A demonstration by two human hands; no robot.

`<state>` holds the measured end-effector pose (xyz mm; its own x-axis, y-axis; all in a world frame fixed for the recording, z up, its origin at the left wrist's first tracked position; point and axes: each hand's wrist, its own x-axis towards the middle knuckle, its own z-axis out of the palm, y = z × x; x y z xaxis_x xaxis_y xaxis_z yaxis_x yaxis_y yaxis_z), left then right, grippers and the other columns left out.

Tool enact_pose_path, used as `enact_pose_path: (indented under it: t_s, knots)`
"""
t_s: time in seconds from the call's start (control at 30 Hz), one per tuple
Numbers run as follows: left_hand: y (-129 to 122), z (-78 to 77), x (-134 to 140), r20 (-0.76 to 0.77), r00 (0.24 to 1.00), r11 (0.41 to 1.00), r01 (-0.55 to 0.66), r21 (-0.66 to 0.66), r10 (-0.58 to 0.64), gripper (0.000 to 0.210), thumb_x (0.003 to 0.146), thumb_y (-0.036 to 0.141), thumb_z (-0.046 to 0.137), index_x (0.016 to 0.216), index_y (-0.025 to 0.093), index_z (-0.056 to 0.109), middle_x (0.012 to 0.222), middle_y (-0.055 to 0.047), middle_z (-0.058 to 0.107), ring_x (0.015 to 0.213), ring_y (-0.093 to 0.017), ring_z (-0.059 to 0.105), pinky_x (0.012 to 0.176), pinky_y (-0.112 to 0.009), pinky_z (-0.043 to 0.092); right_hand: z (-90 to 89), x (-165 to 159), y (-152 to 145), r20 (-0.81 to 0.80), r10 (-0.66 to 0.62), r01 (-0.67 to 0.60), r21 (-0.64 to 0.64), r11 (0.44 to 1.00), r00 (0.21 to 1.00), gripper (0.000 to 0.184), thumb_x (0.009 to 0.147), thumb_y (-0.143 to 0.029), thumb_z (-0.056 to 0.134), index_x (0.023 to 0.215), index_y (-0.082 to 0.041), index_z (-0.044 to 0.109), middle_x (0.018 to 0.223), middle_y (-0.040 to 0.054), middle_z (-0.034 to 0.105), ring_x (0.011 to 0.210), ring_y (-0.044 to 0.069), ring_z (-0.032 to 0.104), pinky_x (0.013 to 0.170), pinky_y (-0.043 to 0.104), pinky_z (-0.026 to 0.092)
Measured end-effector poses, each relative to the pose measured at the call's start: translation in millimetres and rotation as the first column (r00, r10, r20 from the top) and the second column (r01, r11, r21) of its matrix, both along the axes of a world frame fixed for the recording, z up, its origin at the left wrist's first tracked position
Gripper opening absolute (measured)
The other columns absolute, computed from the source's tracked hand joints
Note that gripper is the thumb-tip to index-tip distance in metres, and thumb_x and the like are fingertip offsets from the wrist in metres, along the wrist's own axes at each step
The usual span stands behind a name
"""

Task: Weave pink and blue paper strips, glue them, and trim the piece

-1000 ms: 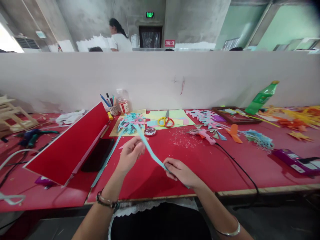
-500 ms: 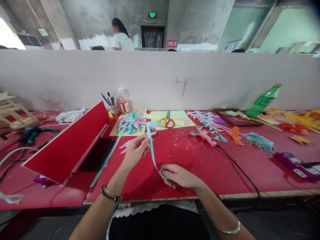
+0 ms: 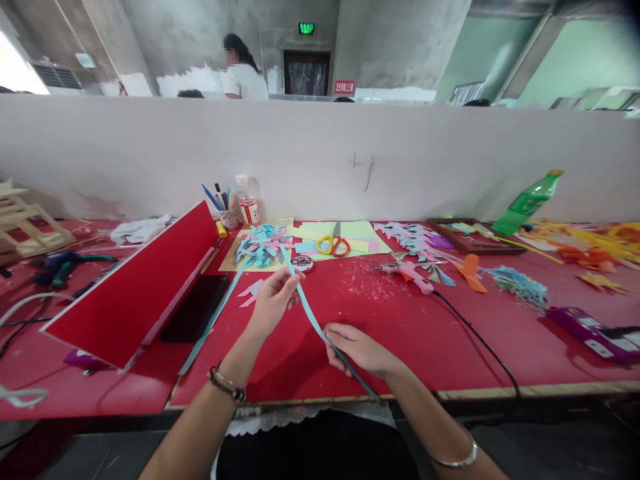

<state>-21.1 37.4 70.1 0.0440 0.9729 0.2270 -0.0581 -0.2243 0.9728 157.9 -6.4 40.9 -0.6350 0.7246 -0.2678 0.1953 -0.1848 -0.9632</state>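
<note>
A long, narrow light-blue paper strip [image 3: 311, 316] runs slantwise between my hands above the red tabletop [image 3: 400, 347]. Near its upper end my left hand [image 3: 276, 293] pinches it between thumb and fingers. Lower down, my right hand [image 3: 357, 347] is closed around the strip, whose tail hangs out past the fingers toward the table's front edge. Beyond my left hand lies a heap of blue and pink paper pieces [image 3: 264, 244] on a tan sheet. Scissors with yellow and red handles [image 3: 334, 245] rest on pale green paper [image 3: 360, 235]. Another blue strip [image 3: 213, 328] lies left of my hands.
A red board [image 3: 145, 287] stands tilted at left beside a black phone [image 3: 196, 308]. To the right lie a pink glue gun [image 3: 413, 275] with its cord, an orange paper piece [image 3: 470, 273] and a purple power strip [image 3: 590, 332]. A green bottle [image 3: 530, 202] leans behind.
The strip's lower end now extends out below my right hand toward the table edge, and its upper end tilts further left. Both hands have barely moved.
</note>
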Motion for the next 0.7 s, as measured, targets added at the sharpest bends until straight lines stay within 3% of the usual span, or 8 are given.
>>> enact_pose_path:
  t_s: [0.07, 0.13, 0.2, 0.3, 0.4, 0.53, 0.7]
  knots:
    - [1.3, -1.3, 2.1, -0.005, 1.000, 1.000, 0.015, -0.022, -0.015, 0.029, 0.072, 0.044, 0.055, 0.078, 0.015, 0.056, 0.044, 0.008, 0.038, 0.036, -0.004, 0.037, 0.037, -0.016, 0.027, 1.2, 1.2, 3.0, -0.010, 0.020, -0.020, 0.016, 1.000, 1.000, 0.032, 0.081, -0.049, 0.039, 0.073, -0.019, 0.040, 0.056, -0.0046, 0.048, 0.047, 0.008, 0.046, 0.047, 0.021, 0.038]
    - [3.2, -4.2, 5.7, -0.038, 0.998, 0.998, 0.053, -0.046, -0.055, 0.030, 0.071, 0.044, 0.056, 0.073, 0.015, 0.055, 0.043, 0.008, 0.038, 0.036, -0.004, 0.037, 0.037, -0.016, 0.027, 4.7, 1.5, 11.3, -0.038, -0.046, 0.051, 0.136, 0.989, 0.998, 0.029, 0.079, -0.047, 0.044, 0.075, -0.019, 0.041, 0.064, -0.0031, 0.050, 0.058, 0.009, 0.050, 0.057, 0.023, 0.040]
    - [5.2, -8.9, 11.1, -0.089, 0.988, 0.991, 0.117, -0.063, -0.123, 0.031, 0.069, 0.045, 0.056, 0.068, 0.014, 0.054, 0.041, 0.008, 0.038, 0.036, -0.004, 0.036, 0.037, -0.016, 0.026, 10.7, 0.1, 24.9, -0.095, -0.180, 0.200, 0.297, 0.934, 0.979, 0.028, 0.076, -0.046, 0.049, 0.074, -0.019, 0.041, 0.066, -0.0041, 0.046, 0.062, 0.009, 0.047, 0.062, 0.024, 0.039]
    - [8.3, -18.3, 20.7, -0.145, 0.955, 0.965, 0.248, -0.089, -0.259, 0.031, 0.069, 0.044, 0.057, 0.065, 0.014, 0.052, 0.043, 0.008, 0.040, 0.037, -0.004, 0.035, 0.037, -0.017, 0.027, 21.9, -5.3, 50.3, -0.173, -0.293, 0.338, 0.389, 0.857, 0.940, 0.028, 0.075, -0.046, 0.049, 0.071, -0.020, 0.038, 0.061, -0.0066, 0.038, 0.055, 0.008, 0.039, 0.055, 0.022, 0.034]
    - [12.1, -26.3, 27.8, -0.157, 0.932, 0.944, 0.311, -0.110, -0.326, 0.032, 0.069, 0.045, 0.056, 0.069, 0.013, 0.052, 0.048, 0.007, 0.042, 0.038, -0.005, 0.037, 0.038, -0.018, 0.028, 29.9, -11.9, 73.2, -0.230, -0.280, 0.352, 0.395, 0.848, 0.932, 0.029, 0.073, -0.045, 0.052, 0.068, -0.019, 0.038, 0.059, -0.0073, 0.036, 0.052, 0.007, 0.036, 0.050, 0.021, 0.031]
    - [19.9, -29.9, 29.1, -0.206, 0.927, 0.948, 0.294, -0.120, -0.313, 0.032, 0.069, 0.046, 0.055, 0.067, 0.013, 0.051, 0.048, 0.007, 0.041, 0.039, -0.006, 0.039, 0.039, -0.018, 0.030, 29.7, -16.3, 92.2, -0.229, -0.291, 0.363, 0.408, 0.838, 0.929, 0.028, 0.071, -0.044, 0.053, 0.069, -0.018, 0.043, 0.059, -0.0069, 0.040, 0.051, 0.006, 0.038, 0.050, 0.021, 0.031]
    - [31.9, -30.2, 28.0, -0.231, 0.923, 0.950, 0.284, -0.131, -0.308, 0.034, 0.068, 0.047, 0.054, 0.066, 0.014, 0.049, 0.046, 0.008, 0.039, 0.038, -0.006, 0.037, 0.039, -0.019, 0.030, 21.6, -13.8, 105.5, -0.256, -0.258, 0.336, 0.340, 0.878, 0.932, 0.028, 0.071, -0.044, 0.053, 0.070, -0.017, 0.045, 0.056, -0.0068, 0.043, 0.052, 0.007, 0.041, 0.051, 0.022, 0.033]
